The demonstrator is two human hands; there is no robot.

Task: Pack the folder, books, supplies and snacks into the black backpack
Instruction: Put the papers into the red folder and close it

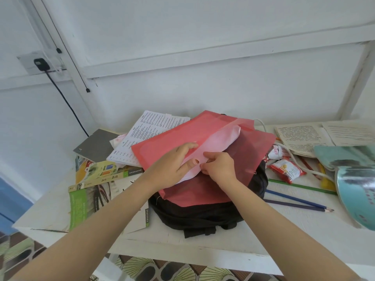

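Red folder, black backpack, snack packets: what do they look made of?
Red folder: thin translucent plastic sheet, slight sheen; the left hand's thumb shows through its pale flap. Black backpack: matte woven fabric, probably synthetic; it slumps and creases softly. Snack packets: glossy printed plastic film, crinkled, catching highlights.

Bare left grip (170,169) and right grip (218,167) on bare, slender forearms (113,216).

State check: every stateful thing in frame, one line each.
Black fabric backpack: flat on white table, zip hidden.
Red translucent plastic folder: open, lying on backpack.
Pale thin sheet: partly inside folder.
Left hand: grips sheet.
Right hand: pinches sheet.
Red foil snack packets: on table, unpacked.
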